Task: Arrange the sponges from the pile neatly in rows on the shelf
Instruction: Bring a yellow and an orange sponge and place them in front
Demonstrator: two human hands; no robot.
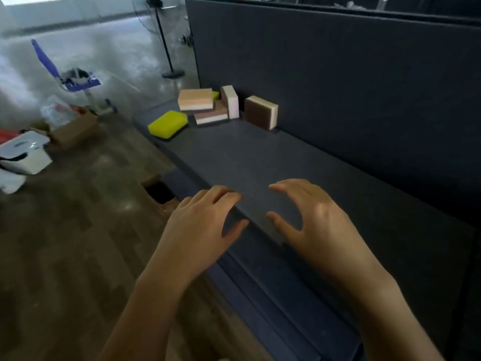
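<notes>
At the far left end of the dark shelf (260,157) lies a pile of sponges. A yellow sponge (168,124) lies flat at the front. A tan sponge (195,99) is stacked on a brown-and-white sponge (211,114), with a white sponge (231,101) upright beside them. A dark brown sponge (260,112) stands on edge by the back panel, apart from the pile. My left hand (200,225) and my right hand (309,217) hover over the shelf's near front edge, fingers spread and holding nothing, well away from the sponges.
A tall dark back panel (338,87) rises behind the shelf. On the floor to the left are a cardboard box (75,130), a white case (24,152), a purple chair (75,79) and a fan stand (171,71). A lower shelf level (281,295) sits beneath my hands.
</notes>
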